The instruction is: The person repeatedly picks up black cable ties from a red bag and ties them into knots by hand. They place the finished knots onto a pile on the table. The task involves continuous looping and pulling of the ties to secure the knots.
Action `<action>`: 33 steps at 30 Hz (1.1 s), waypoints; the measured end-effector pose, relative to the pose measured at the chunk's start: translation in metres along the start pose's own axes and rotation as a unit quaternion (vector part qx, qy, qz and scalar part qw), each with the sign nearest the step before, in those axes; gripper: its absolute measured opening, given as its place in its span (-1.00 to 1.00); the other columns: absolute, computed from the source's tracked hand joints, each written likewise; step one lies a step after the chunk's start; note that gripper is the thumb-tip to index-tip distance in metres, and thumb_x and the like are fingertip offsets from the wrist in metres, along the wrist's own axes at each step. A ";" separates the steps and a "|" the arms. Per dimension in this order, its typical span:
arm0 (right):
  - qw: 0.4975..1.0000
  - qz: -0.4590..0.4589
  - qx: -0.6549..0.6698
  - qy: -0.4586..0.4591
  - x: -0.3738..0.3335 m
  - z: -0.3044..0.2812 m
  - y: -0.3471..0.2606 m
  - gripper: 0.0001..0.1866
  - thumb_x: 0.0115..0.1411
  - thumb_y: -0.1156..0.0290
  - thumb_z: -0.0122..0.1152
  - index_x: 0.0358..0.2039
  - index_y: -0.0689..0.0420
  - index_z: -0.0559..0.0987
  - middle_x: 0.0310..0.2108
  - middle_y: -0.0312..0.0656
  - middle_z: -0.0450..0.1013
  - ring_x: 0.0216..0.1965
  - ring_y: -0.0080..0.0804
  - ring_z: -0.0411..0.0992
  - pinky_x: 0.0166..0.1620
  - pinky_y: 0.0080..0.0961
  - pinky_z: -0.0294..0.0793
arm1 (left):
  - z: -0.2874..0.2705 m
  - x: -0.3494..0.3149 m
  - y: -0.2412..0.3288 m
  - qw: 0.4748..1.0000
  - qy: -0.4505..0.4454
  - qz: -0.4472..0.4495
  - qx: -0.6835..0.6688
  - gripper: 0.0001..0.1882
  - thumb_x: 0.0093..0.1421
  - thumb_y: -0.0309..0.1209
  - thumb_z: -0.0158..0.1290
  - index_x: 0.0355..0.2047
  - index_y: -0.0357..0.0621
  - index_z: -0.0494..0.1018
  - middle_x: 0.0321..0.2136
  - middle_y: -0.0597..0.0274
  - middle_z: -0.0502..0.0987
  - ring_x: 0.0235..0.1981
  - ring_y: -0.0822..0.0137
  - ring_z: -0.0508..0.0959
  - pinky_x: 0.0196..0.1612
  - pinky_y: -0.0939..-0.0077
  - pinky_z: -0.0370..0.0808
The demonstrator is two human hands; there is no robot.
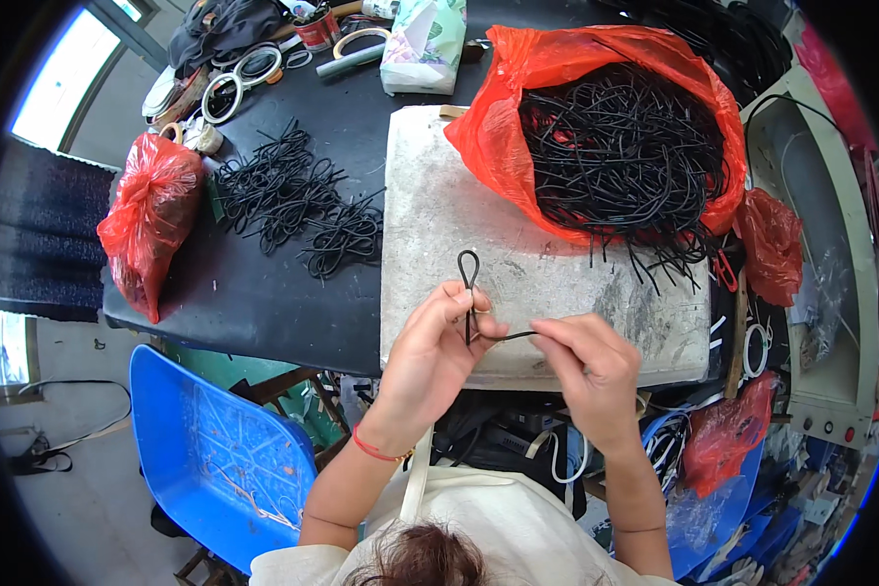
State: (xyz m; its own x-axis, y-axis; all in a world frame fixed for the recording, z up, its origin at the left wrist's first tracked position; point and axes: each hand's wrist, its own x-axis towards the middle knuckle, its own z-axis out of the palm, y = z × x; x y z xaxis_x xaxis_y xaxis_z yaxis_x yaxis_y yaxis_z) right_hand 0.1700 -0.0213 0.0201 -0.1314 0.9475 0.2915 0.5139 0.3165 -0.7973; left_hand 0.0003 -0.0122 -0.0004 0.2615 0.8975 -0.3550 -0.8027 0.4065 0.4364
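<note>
My left hand point(443, 337) pinches a thin black cord point(470, 266) so that a narrow loop stands up above the fingers. From that grip one end of the cord runs right, pulled fairly straight, to my right hand point(588, 366), whose thumb and fingers close on it. Both hands are over the near part of a worn grey board point(430, 195). Beyond them an open red plastic bag point(498, 117) is filled with tangled black cords point(625, 146), some spilling over its near rim. On the left, a pile of looped black cords point(288, 190) lies on the dark tabletop point(264, 313).
At the far left sits a tied red bag point(151, 210). Tape rolls point(223, 98) and a tissue pack point(425, 49) stand along the back. A blue tub point(215, 459) is below the table at left; a pale machine housing point(820, 244) stands at right.
</note>
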 end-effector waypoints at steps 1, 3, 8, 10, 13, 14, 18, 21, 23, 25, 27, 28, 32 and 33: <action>1.000 -0.009 -0.025 0.007 -0.001 -0.003 0.003 -0.85 -0.04 0.62 0.22 -0.39 0.19 0.58 -0.51 -0.16 0.44 -0.53 -0.39 0.44 -0.48 -0.56 0.40 | 0.000 0.000 0.002 0.999 0.008 -0.015 0.047 -0.93 0.21 -0.44 -0.09 -0.34 -0.16 0.33 -0.38 0.35 0.42 -0.41 0.52 0.42 -0.20 0.54 0.39; 0.996 -0.070 -0.058 0.012 0.001 -0.002 0.004 -0.81 -0.08 0.62 0.24 -0.38 0.19 0.54 -0.50 -0.17 0.41 -0.52 -0.35 0.41 -0.47 -0.51 0.38 | 0.003 -0.002 0.005 0.989 0.025 -0.046 0.141 -0.92 0.21 -0.43 -0.09 -0.33 -0.17 0.34 -0.39 0.34 0.42 -0.43 0.53 0.41 -0.20 0.56 0.39; 0.980 -0.174 -0.097 0.011 0.011 0.006 0.000 -0.77 -0.14 0.63 0.25 -0.39 0.21 0.49 -0.47 -0.20 0.39 -0.50 -0.28 0.37 -0.46 -0.45 0.37 | 0.002 -0.009 0.002 0.964 -0.024 -0.019 0.264 -0.78 0.20 -0.36 0.00 -0.29 -0.29 0.47 -0.46 0.30 0.48 -0.38 0.54 0.46 -0.24 0.63 0.42; 0.980 -0.174 -0.095 0.020 0.009 0.006 0.000 -0.77 -0.14 0.63 0.26 -0.39 0.22 0.50 -0.48 -0.20 0.39 -0.50 -0.29 0.37 -0.47 -0.46 0.37 | 0.002 -0.009 0.002 0.958 -0.026 -0.019 0.285 -0.79 0.19 -0.38 0.02 -0.28 -0.30 0.47 -0.43 0.29 0.50 -0.37 0.54 0.47 -0.24 0.64 0.42; 0.983 -0.164 -0.080 0.030 0.006 0.008 0.002 -0.77 -0.15 0.62 0.26 -0.39 0.22 0.51 -0.49 -0.20 0.39 -0.51 -0.30 0.37 -0.46 -0.46 0.36 | 0.003 -0.011 0.003 0.949 -0.037 -0.005 0.314 -0.79 0.17 -0.40 0.04 -0.27 -0.31 0.47 -0.41 0.27 0.51 -0.36 0.54 0.48 -0.25 0.66 0.43; 0.984 -0.158 -0.074 0.033 0.005 0.009 0.002 -0.77 -0.15 0.62 0.27 -0.39 0.22 0.51 -0.49 -0.19 0.39 -0.51 -0.30 0.36 -0.46 -0.46 0.36 | 0.003 -0.011 0.003 0.945 -0.043 0.002 0.324 -0.79 0.16 -0.41 0.05 -0.27 -0.32 0.47 -0.40 0.26 0.52 -0.36 0.54 0.48 -0.25 0.67 0.43; 0.988 -0.140 -0.057 0.016 0.004 0.005 0.000 -0.75 -0.15 0.63 0.26 -0.37 0.23 0.52 -0.50 -0.20 0.38 -0.51 -0.30 0.36 -0.45 -0.46 0.35 | 0.004 -0.014 0.004 0.924 -0.024 0.032 0.380 -0.84 0.17 -0.46 0.02 -0.32 -0.35 0.46 -0.40 0.24 0.53 -0.36 0.53 0.48 -0.27 0.65 0.43; 0.979 -0.155 -0.128 -0.025 0.007 -0.013 -0.004 -0.76 -0.14 0.63 0.26 -0.37 0.22 0.53 -0.49 -0.20 0.38 -0.50 -0.30 0.34 -0.44 -0.47 0.33 | 0.008 -0.014 0.007 0.873 0.021 0.070 0.481 -0.90 0.15 -0.53 -0.01 -0.37 -0.35 0.45 -0.44 0.21 0.53 -0.40 0.50 0.49 -0.31 0.57 0.43; 0.958 -0.198 -0.186 -0.089 0.007 -0.026 -0.017 -0.79 -0.13 0.61 0.26 -0.39 0.21 0.55 -0.50 -0.20 0.38 -0.49 -0.31 0.34 -0.44 -0.48 0.32 | 0.011 -0.013 0.012 0.766 -0.009 0.079 0.638 -0.90 0.15 -0.55 -0.01 -0.37 -0.36 0.45 -0.43 0.17 0.54 -0.39 0.49 0.49 -0.32 0.55 0.43; 0.970 -0.185 -0.120 -0.101 0.018 -0.025 -0.016 -0.82 -0.11 0.59 0.24 -0.40 0.22 0.54 -0.49 -0.21 0.37 -0.48 -0.30 0.31 -0.43 -0.48 0.30 | 0.010 -0.016 0.013 0.702 -0.116 0.141 0.688 -0.88 0.11 -0.56 0.00 -0.33 -0.33 0.45 -0.46 0.12 0.51 -0.41 0.41 0.49 -0.32 0.52 0.42; 0.984 -0.142 -0.040 -0.098 0.029 -0.025 0.003 -0.84 -0.06 0.59 0.20 -0.39 0.22 0.53 -0.47 -0.21 0.38 -0.48 -0.31 0.32 -0.42 -0.47 0.30 | 0.016 -0.019 0.014 0.737 -0.176 0.137 0.638 -0.86 0.08 -0.55 0.01 -0.31 -0.26 0.46 -0.48 0.05 0.47 -0.43 0.27 0.51 -0.34 0.49 0.40; 0.993 -0.086 -0.004 -0.079 0.024 -0.021 0.007 -0.88 -0.03 0.60 0.18 -0.41 0.23 0.52 -0.49 -0.18 0.37 -0.49 -0.30 0.33 -0.43 -0.46 0.31 | 0.012 -0.020 0.014 0.818 -0.128 0.078 0.556 -0.82 0.13 -0.53 0.01 -0.24 -0.27 0.46 -0.49 0.16 0.48 -0.41 0.40 0.50 -0.30 0.56 0.41; 0.995 -0.016 0.041 -0.086 0.005 -0.004 0.002 -0.87 0.00 0.63 0.15 -0.38 0.25 0.52 -0.52 -0.15 0.38 -0.49 -0.28 0.35 -0.43 -0.46 0.34 | 0.007 -0.015 0.008 0.944 -0.073 0.006 0.321 -0.74 0.20 -0.46 -0.01 -0.12 -0.31 0.40 -0.36 0.29 0.47 -0.33 0.57 0.43 -0.23 0.69 0.41; 0.996 -0.023 0.038 -0.077 0.002 0.000 0.000 -0.86 0.00 0.63 0.14 -0.36 0.25 0.52 -0.52 -0.15 0.38 -0.50 -0.27 0.35 -0.43 -0.46 0.34 | 0.004 -0.014 0.006 0.942 -0.058 0.018 0.331 -0.74 0.19 -0.46 -0.01 -0.12 -0.31 0.40 -0.36 0.29 0.48 -0.33 0.57 0.43 -0.23 0.69 0.41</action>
State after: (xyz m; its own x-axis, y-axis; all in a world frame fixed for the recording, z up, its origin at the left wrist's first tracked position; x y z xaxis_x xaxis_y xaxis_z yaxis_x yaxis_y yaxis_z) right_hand 0.1697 -0.0190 0.0206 -0.2849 0.9255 0.2496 0.4384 0.3574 -0.8247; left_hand -0.0064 -0.0216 0.0107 0.3276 0.9097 -0.2552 -0.3111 0.3589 0.8800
